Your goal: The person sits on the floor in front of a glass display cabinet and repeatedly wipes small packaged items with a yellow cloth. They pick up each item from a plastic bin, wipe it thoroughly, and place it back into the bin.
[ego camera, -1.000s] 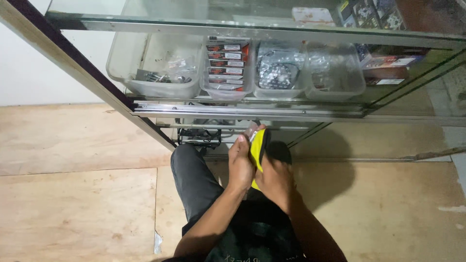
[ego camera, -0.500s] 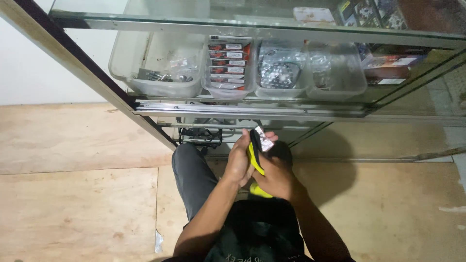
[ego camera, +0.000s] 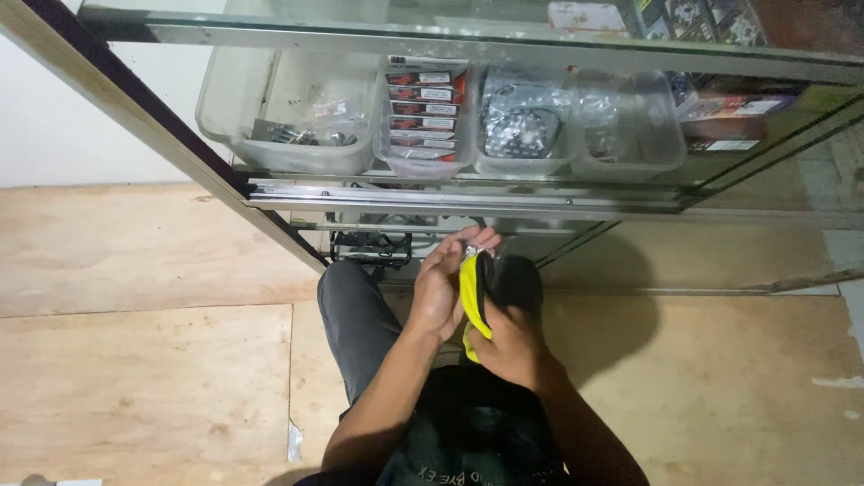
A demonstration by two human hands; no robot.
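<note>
Inside the glass display case (ego camera: pixel 504 108), four clear plastic tubs are lined up on a shelf: the leftmost tub (ego camera: pixel 288 117) is seen to hold a few small metal parts, the next tub (ego camera: pixel 423 121) a stack of flat red-and-white packets, and the two further along (ego camera: pixel 576 126) bagged metal pieces. Just below the case's metal sliding rail (ego camera: pixel 450 200), a yellow-and-black strip-shaped item (ego camera: pixel 472 292) is held upright between both hands. The left hand (ego camera: pixel 441 288) is curled loosely around its upper part, fingertips at the small silvery top end; the right hand (ego camera: pixel 508 346) is closed on its lower end. Smooth plywood flooring (ego camera: pixel 144 360) is spread below the case, and the person's dark-trousered knee (ego camera: pixel 355 315) is bent toward it.
</note>
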